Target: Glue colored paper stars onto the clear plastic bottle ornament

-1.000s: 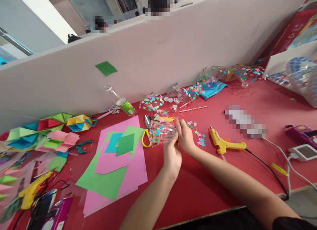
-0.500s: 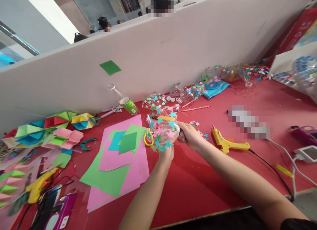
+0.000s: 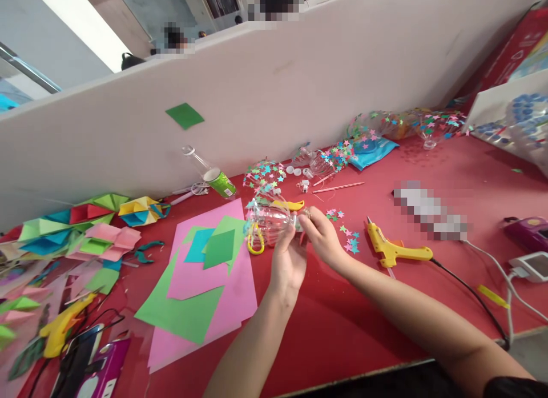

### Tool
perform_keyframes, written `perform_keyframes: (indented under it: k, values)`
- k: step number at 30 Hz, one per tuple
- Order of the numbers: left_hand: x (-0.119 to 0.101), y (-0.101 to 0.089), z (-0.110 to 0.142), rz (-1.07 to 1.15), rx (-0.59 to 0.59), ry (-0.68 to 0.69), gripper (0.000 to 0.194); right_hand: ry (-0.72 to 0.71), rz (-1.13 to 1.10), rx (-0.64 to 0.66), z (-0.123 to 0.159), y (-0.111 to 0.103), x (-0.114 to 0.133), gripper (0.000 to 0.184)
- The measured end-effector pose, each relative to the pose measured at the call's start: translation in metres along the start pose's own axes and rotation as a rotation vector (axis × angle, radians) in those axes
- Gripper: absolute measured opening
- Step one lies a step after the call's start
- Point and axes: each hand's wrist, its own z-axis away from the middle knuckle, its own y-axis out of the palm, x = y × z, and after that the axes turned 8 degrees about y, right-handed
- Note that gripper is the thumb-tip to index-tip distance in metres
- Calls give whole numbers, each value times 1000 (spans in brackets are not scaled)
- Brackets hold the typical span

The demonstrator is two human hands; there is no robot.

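Note:
My left hand (image 3: 290, 262) is closed under the neck of a clear plastic bottle piece (image 3: 272, 220) cut into strips, with paper stars at its far end. My right hand (image 3: 322, 236) pinches at the bottle's neck end; the fingertips partly hide what is there. The bottle lies sideways in the air, its neck toward my right hand. Behind it show yellow-handled scissors (image 3: 256, 241) and a yellow cutter (image 3: 293, 205). Loose paper stars (image 3: 351, 240) lie on the red table beside my right hand.
A yellow glue gun (image 3: 396, 248) with a black cord lies to the right. Pink and green paper sheets (image 3: 192, 312) cover the table left of my hands. Star-covered bottle pieces (image 3: 264, 174), a green-labelled bottle (image 3: 220, 183) and a striped pencil (image 3: 340, 188) are along the white partition (image 3: 274, 89).
The bottle piece has turned so its stars point away to the left and its clear body shows. My left hand has rolled, showing more of the wrist and palm side.

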Motion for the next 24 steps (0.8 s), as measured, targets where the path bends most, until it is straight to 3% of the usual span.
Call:
perform_keyframes:
  k: [4, 10, 13, 18, 21, 24]
  values:
    - [-2, -1, -4, -128, 63, 157, 11, 122, -35, 141, -5, -3, 3, 41]
    - [-6, 0, -6, -129, 105, 200, 14, 144, 30, 230, -7, -9, 9, 41]
    - [-8, -2, -8, -137, 63, 207, 19, 109, 169, 202, -11, -17, 10, 42]
    - [-16, -7, -16, -338, -95, 357, 29, 38, 529, 116, -20, -35, 12, 39]
    - [-22, -10, -22, -307, -97, 326, 25, 33, 711, 133, -23, -40, 10, 40]
    - [-26, -13, -25, -207, -119, 189, 22, 33, 854, 132, -24, -37, -1, 40]
